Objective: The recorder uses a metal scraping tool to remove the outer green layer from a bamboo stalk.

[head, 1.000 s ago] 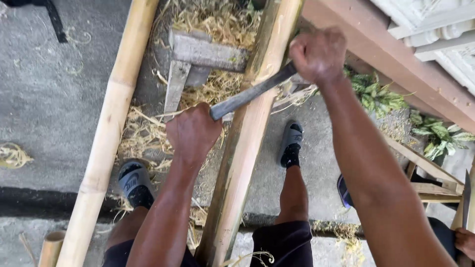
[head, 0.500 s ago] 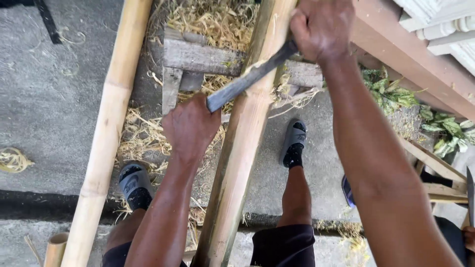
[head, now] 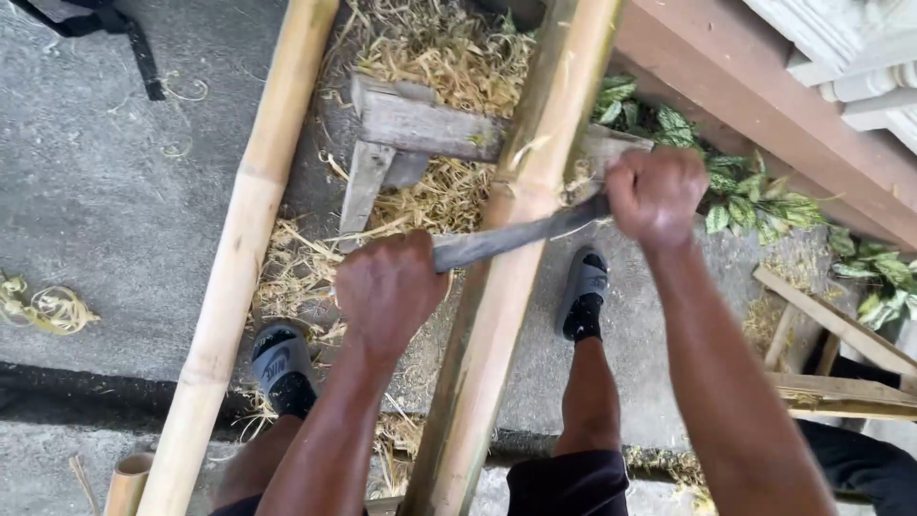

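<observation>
A long grey blade [head: 506, 239] lies across a greenish bamboo pole [head: 516, 258] that runs from bottom centre to top. My right hand [head: 654, 196] grips the blade's handle end on the pole's right side. My left hand [head: 390, 291] is closed over the blade's other end on the pole's left side. The blade's edge rests against the pole's skin. The pole leans on a weathered wooden stand [head: 420, 124].
A second, yellower bamboo pole [head: 239, 268] lies to the left. Straw-like shavings [head: 439, 57] pile around the stand. My feet in grey slides [head: 282, 358] stand astride the pole. A brown wooden beam [head: 764, 96], leafy plants [head: 755, 196] and wood scraps [head: 831, 334] are to the right.
Both hands and the blade have slid down along the pole toward me. The view has shifted so the stand and shavings show more fully.
</observation>
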